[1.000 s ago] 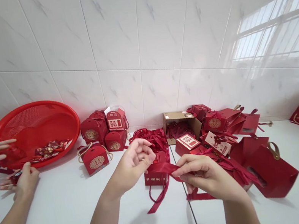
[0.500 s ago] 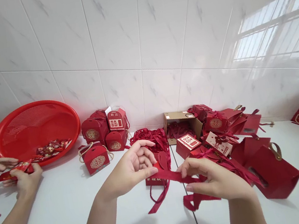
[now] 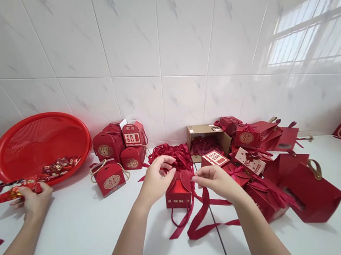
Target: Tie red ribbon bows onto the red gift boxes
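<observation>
A small red gift box (image 3: 178, 197) with curved top flaps and gold characters on its front stands on the white table between my hands. My left hand (image 3: 158, 180) is at the box's upper left, fingers loosely curled and apart from the thumb, which is by the top flap. On the other side, my right hand (image 3: 214, 180) pinches at the box's upper right edge, where a dark red ribbon (image 3: 202, 214) runs from the fingertips and loops down onto the table. Another ribbon end trails in front of the box. What lies under the fingertips is partly hidden.
Behind the box lies a heap of red ribbon (image 3: 170, 151) beside an open cardboard box (image 3: 202, 130). Red gift boxes and bags (image 3: 313, 190) crowd the right; several closed boxes (image 3: 110, 177) stand left. A co-worker's hand (image 3: 35, 202) holds red packets near a red basket (image 3: 37, 118).
Both hands have moved from stretching the ribbon in front of the box to the box's top. The ribbon now hangs in a loop. The co-worker's hands have moved apart.
</observation>
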The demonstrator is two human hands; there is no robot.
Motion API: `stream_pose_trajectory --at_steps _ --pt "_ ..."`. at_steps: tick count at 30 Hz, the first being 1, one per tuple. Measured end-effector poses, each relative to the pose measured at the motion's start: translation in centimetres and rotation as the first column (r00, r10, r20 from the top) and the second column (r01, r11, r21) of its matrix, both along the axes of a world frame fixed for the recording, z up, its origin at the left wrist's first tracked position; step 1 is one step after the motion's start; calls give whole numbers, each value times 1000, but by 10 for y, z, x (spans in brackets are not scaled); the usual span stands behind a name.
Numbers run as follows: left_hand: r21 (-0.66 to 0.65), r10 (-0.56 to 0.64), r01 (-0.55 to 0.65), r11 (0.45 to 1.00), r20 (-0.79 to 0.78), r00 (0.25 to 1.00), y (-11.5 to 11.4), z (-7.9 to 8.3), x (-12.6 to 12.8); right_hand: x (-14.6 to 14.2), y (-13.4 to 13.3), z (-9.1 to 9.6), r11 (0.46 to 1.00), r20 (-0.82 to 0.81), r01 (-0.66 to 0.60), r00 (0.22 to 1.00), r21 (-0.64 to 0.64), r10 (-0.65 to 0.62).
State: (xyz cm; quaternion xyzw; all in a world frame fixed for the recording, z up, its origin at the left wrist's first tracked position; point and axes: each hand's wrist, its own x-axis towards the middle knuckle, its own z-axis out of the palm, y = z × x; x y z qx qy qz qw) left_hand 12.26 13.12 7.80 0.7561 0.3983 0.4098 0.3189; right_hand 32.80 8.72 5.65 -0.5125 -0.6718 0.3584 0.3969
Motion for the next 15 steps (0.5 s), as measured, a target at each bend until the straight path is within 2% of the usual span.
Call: stream_pose_trajectory --at_steps 2,7,10,15 --pt "24 29 -26 999 -124 992 14 -15 0 3 8 -8 996 106 82 991 30 -85" --pt "38 -13 21 999 -212 977 31 -47 8 -4 26 -26 982 270 164 945 94 -183" --pt "61 -65 83 995 -250 966 30 -54 11 -8 30 -32 979 335 170 921 110 -198" --pt "49 -121 147 988 -342 932 32 -54 12 -8 31 -34 978 413 173 887 115 -205"
